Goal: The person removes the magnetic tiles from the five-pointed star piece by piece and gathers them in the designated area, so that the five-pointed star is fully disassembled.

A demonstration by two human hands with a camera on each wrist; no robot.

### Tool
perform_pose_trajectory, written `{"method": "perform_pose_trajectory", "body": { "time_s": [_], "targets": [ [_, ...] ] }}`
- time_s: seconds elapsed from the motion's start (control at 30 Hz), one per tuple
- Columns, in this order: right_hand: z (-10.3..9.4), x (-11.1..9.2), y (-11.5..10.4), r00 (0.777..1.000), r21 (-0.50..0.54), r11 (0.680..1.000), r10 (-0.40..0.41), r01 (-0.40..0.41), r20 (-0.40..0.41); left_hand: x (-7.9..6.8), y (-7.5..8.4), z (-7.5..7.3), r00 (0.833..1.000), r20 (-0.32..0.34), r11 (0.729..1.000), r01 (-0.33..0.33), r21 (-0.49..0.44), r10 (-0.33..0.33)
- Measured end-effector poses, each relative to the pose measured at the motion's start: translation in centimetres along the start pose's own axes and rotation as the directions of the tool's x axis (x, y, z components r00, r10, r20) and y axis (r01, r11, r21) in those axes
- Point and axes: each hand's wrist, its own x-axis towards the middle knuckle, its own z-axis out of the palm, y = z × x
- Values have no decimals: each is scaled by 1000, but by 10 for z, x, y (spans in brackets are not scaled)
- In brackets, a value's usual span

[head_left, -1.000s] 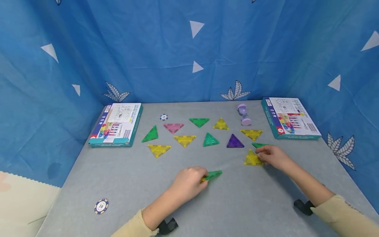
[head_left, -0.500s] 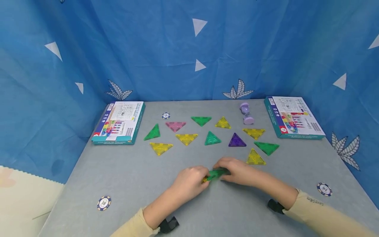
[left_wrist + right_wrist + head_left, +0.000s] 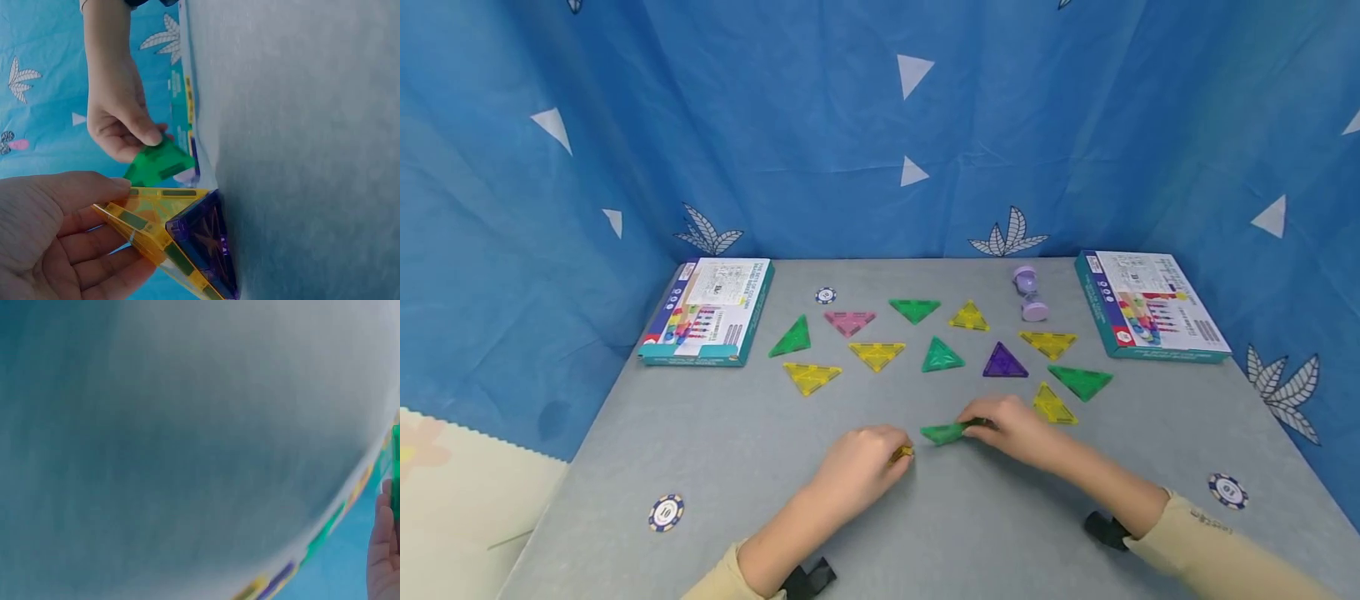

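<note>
In the head view my left hand (image 3: 859,462) grips a small structure of yellow magnetic tiles (image 3: 140,222), mostly hidden by the fingers there. The left wrist view shows the yellow triangles joined at angles, with a purple triangular tile (image 3: 206,244) at one end; thumb and fingers hold them from opposite sides. My right hand (image 3: 1009,427) pinches a green triangular tile (image 3: 942,433) just to the right, a short gap away from the left hand. The right wrist view catches only the edge of that hand (image 3: 382,550) and the green tile.
Loose triangles lie farther back, among them a purple tile (image 3: 1004,362), a pink tile (image 3: 850,322) and a yellow tile (image 3: 1053,405). Two boxes (image 3: 707,312) (image 3: 1153,306) flank them. A purple hourglass (image 3: 1030,293) lies near the right box. Poker chips (image 3: 666,512) (image 3: 1228,491) sit at the sides.
My right hand moved left from the loose yellow and green tiles to my left hand. The green tile that stuck out from the left hand is now in the right, drawn apart.
</note>
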Motion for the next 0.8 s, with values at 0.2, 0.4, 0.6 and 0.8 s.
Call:
{"method": "perform_pose_trajectory", "body": {
  "time_s": [0.2,0.4,0.6,0.8],
  "targets": [
    [-26,-1,26,965,146,955,250,-259,78,-1,-3,-1,1000,7,1000,22,5,-22],
    [-31,2,44,920,236,904,298,-358,255,-2,-3,0,1000,2,1000,16,3,-16],
    [-27,7,41,919,90,927,342,-364,196,-1,-3,0,1000,-5,1000,-14,-20,14],
    [-21,11,27,937,-80,939,341,-335,75,0,-3,4,997,-12,995,-72,-65,72]
  ]
}}
